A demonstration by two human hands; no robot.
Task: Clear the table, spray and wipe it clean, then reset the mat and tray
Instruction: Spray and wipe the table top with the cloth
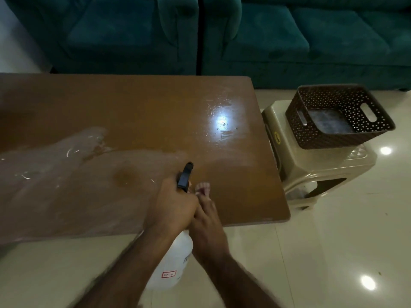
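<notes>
Behind everything you have two teal sofas (311,36), plush and velvety, standing side by side with a dark gap between them. In front of them your worktop (138,112) is one broad brown rectangle with rounded corners, smooth and glossy; a bright lamp glare sits near its right end, and pale wet streaks and a milky film spread across its left and near parts. The floor (333,230) is cream polished tile that throws back round light spots. Just beside the worktop's right edge stands one beige plastic stool (315,165), square-topped with moulded legs, and on it sits one dark brown plastic basket (338,138), its walls pierced with small triangular holes and cut with slot handles; something flat and pale lies in its bottom, too dim to identify.

Your spray bottle (175,258) is one white translucent plastic body with a red-bordered label and a black trigger head, held over the near edge of the worktop with the nozzle pointing out across the wood. Your left hand (171,210) has its fingers closed around the bottle's neck and trigger. Your right hand (206,218) presses against the bottle's right side, fingers curled at the head.
</notes>
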